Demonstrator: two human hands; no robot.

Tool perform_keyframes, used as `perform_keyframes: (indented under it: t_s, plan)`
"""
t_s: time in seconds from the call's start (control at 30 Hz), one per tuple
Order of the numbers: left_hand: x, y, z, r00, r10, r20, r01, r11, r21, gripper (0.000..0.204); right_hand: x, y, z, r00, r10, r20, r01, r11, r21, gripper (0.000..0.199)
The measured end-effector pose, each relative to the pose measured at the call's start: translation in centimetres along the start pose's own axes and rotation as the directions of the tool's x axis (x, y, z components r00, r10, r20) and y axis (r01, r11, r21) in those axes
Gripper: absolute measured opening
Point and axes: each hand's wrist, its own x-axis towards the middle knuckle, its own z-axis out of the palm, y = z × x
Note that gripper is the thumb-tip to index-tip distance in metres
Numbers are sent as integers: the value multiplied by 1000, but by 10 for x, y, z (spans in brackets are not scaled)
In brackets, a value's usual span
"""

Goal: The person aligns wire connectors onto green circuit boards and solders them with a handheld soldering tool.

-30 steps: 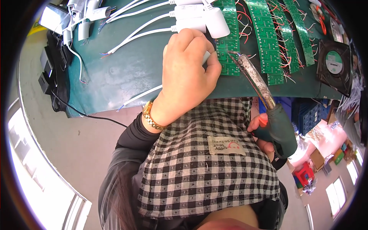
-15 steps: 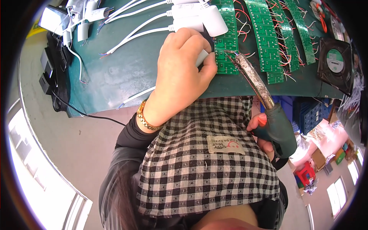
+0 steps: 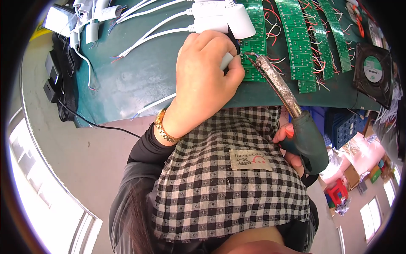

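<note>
White cabled housings (image 3: 210,21) lie left of the nearest board strip (image 3: 255,45), one overlapping its edge; more green strips (image 3: 299,46) and a black fan (image 3: 373,70) lie right of it. Just left of that strip, the left hand (image 3: 207,70) pinches a mostly hidden, apparently white tube (image 3: 226,61). The right hand (image 3: 284,133) grips a soldering iron (image 3: 280,82), tip over the strip. A patch (image 3: 251,160) on the apron (image 3: 230,199) bears printing.
</note>
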Motion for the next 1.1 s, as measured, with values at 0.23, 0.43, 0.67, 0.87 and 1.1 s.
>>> perform_keyframes:
  t_s: [0.23, 0.43, 0.67, 0.87, 1.1]
  plan:
    - [-1, 5, -6, 993, -94, 66, 92, 995, 34, 12, 6, -16, 2, 998, -52, 28, 59, 945, -321, 21]
    - [1, 3, -7, 996, -52, 72, 50, 999, 21, 12, 0, -22, 6, 988, 127, -82, -139, 977, -164, 28]
    - [0, -4, -2, 1000, 23, -3, -23, 1000, -19, 15, -2, -30, 13, 927, 341, -157, -342, 939, 19, 37]
    - [0, -2, -2, 1000, 6, -2, -6, 1000, -25, 13, -7, -39, 19, 832, 512, -215, -476, 857, 198, 44]
    - [0, -3, -3, 1000, 4, 7, -4, 1000, -23, 11, -7, -25, 20, 828, 464, -315, -390, 880, 271, 28]
